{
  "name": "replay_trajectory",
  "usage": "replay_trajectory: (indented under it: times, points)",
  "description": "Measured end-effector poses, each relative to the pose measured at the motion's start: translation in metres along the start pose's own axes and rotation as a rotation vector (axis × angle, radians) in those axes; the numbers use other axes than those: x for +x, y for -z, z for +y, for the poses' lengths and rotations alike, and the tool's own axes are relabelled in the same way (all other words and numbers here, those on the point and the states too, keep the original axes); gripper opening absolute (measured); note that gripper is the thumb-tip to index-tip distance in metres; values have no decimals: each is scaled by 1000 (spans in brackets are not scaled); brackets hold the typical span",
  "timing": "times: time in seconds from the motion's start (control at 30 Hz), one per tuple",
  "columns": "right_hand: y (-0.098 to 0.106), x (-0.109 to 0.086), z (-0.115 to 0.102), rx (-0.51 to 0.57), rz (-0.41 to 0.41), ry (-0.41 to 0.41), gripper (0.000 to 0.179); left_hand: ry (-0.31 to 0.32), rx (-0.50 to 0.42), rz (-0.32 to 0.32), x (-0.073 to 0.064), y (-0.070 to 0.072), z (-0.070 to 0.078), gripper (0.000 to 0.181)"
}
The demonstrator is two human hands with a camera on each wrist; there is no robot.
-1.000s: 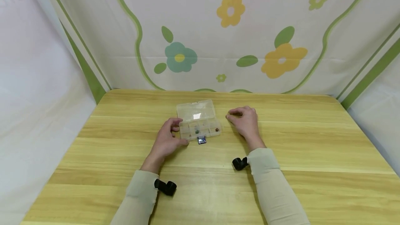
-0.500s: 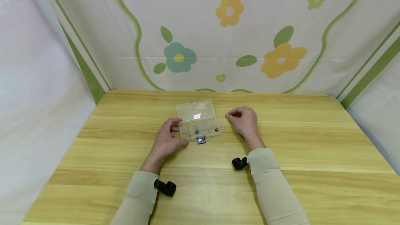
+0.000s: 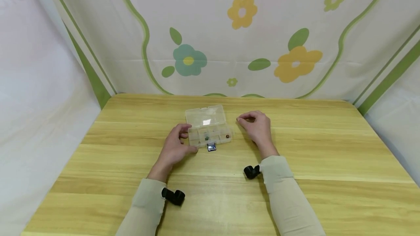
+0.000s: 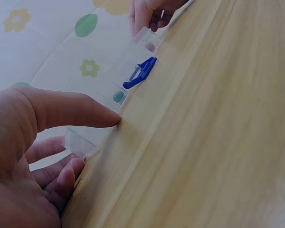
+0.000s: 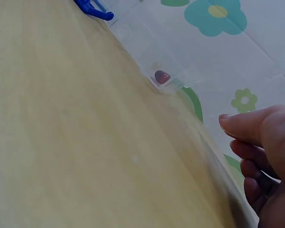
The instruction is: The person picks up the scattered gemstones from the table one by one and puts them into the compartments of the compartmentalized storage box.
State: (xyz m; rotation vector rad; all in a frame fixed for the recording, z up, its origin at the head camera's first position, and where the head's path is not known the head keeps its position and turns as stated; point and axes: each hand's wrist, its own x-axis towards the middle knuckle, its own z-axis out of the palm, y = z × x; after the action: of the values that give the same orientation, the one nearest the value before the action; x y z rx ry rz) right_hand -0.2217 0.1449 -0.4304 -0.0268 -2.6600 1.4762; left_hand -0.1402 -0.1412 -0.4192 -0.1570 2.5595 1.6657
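Note:
A clear plastic compartment box (image 3: 210, 131) lies on the table with its lid (image 3: 205, 115) laid back. On its front side is a blue clasp (image 3: 211, 147). A dark green bead (image 3: 206, 138) sits in a front compartment, and a dark red bead (image 3: 228, 136) in the one at the right end. My left hand (image 3: 174, 146) holds the box's left end, thumb at the front edge and fingers at the side. Right of the box, apart from it, my right hand (image 3: 259, 128) rests with fingers loosely bent; nothing shows in it in the right wrist view.
The wooden table (image 3: 210, 199) runs back to a white cloth (image 3: 210, 21) printed with flowers. More pale cloth hangs at both sides. A black wrist camera (image 3: 175, 196) sits on the left sleeve, another black camera (image 3: 252, 172) on the right.

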Motion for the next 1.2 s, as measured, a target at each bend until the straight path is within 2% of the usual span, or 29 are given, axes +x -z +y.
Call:
replay_trajectory:
  times: [0.2,0.6,1.2]
  points:
    - [3,1,-5,58,12,-28,19,-1,-3,-3,0,0,1,81]
    - [2,-1,-16,92,-12,-13,21,-24,-23,1,0,0,0,82]
    - [-27,-13,-37,116,-110,13,15,-9,-38,5,0,0,-1,82]
